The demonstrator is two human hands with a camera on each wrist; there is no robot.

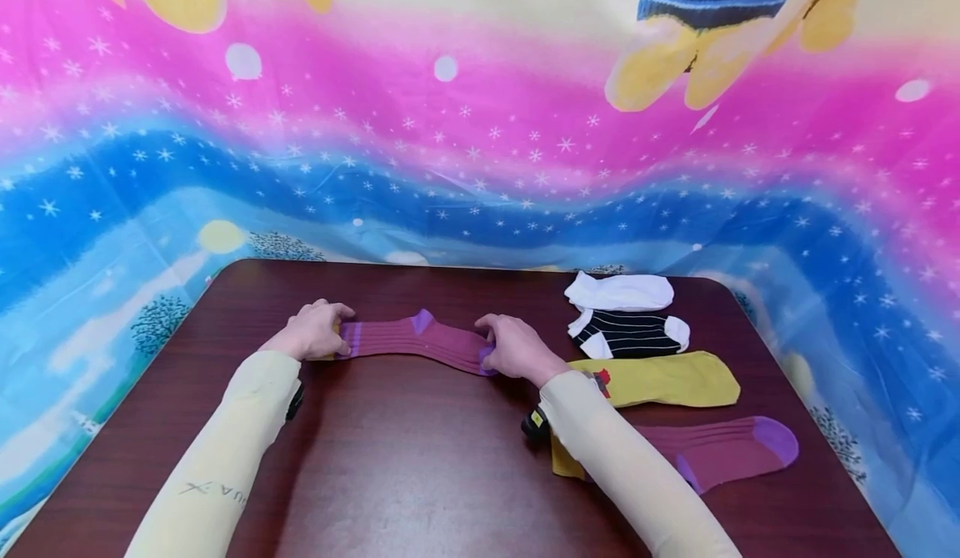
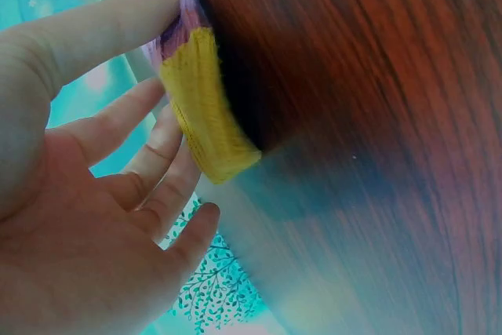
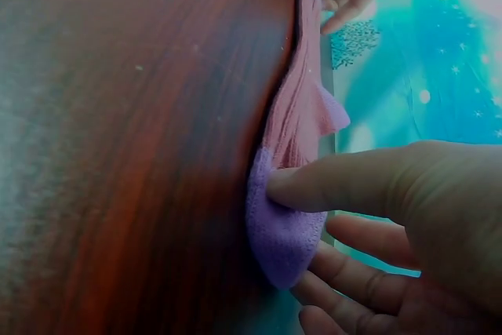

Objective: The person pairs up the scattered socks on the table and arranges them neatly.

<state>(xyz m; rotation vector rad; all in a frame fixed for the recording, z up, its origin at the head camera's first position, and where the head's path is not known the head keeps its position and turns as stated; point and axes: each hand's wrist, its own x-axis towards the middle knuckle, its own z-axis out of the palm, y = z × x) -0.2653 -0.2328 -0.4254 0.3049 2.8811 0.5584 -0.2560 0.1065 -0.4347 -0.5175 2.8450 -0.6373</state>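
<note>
A mauve sock [image 1: 408, 337] with a purple heel and toe lies stretched sideways across the dark table. Its yellow cuff [image 2: 205, 107] shows clearly in the left wrist view. My left hand [image 1: 315, 331] pinches it near the cuff, thumb on the purple band and fingers along the far edge. At the other end, my right hand [image 1: 519, 349] pinches the purple toe [image 3: 286, 229] between thumb and fingers. The second mauve sock [image 1: 720, 454] lies at the right, partly hidden under my right forearm.
Right of my right hand, a white sock [image 1: 622, 292], a black striped sock [image 1: 633, 333] and a yellow sock [image 1: 667, 379] lie in a column. The wooden table [image 1: 405, 475] meets a colourful hanging cloth [image 1: 465, 174] at its back and sides.
</note>
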